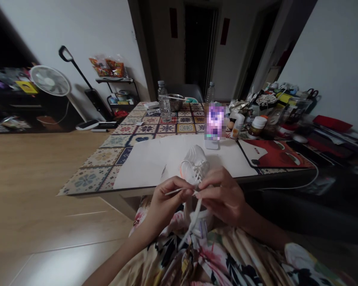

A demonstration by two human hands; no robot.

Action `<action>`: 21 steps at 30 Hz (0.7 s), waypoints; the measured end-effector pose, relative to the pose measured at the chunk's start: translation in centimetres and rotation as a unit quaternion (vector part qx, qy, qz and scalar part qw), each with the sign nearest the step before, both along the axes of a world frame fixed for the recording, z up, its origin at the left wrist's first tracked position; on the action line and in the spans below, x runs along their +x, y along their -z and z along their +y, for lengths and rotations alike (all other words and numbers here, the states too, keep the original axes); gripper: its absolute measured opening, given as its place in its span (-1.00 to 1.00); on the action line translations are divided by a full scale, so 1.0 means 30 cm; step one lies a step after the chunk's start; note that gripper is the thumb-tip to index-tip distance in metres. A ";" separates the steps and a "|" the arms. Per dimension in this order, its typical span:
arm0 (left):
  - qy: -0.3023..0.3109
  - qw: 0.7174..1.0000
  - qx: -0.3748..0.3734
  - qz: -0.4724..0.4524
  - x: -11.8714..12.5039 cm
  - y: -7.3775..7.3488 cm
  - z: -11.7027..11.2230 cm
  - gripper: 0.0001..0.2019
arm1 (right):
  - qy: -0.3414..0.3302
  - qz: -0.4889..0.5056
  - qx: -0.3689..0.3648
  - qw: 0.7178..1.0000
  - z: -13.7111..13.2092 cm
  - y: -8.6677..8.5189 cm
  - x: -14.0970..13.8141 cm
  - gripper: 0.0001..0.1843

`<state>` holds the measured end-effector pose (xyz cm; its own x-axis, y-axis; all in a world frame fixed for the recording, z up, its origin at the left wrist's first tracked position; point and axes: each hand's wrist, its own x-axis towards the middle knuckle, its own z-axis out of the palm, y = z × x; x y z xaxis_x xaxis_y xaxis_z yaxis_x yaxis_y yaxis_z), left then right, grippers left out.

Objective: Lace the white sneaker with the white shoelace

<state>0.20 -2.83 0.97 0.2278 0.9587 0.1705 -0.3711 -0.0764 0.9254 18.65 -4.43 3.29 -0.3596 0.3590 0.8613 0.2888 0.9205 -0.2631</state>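
A white sneaker (pixel 193 157) leans against the table edge with its toe over a white sheet (pixel 146 159) and its heel toward my lap. White shoelace (pixel 197 206) runs through the eyelets, and a loose end hangs down over the heel. My left hand (pixel 171 198) pinches a length of the lace between thumb and forefinger just above the shoe's opening. Close against it, my right hand (pixel 223 196) is closed on the lace too, fingertips almost touching the left ones. Parts of the shoe's middle are hidden behind my hands.
Beyond the sheet stands a lit phone (pixel 215 121) on a small stand. A red-covered tablet (pixel 271 154) lies to the right, with a jar (pixel 258 126) and clutter behind it. Farther back are a water bottle (pixel 164 102) and a metal bowl (pixel 176 103).
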 end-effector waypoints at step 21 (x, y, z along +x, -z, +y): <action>0.096 0.992 -0.015 0.078 -0.163 0.010 0.157 -0.67 | -0.332 0.026 -0.382 0.862 0.213 0.076 0.218 -0.57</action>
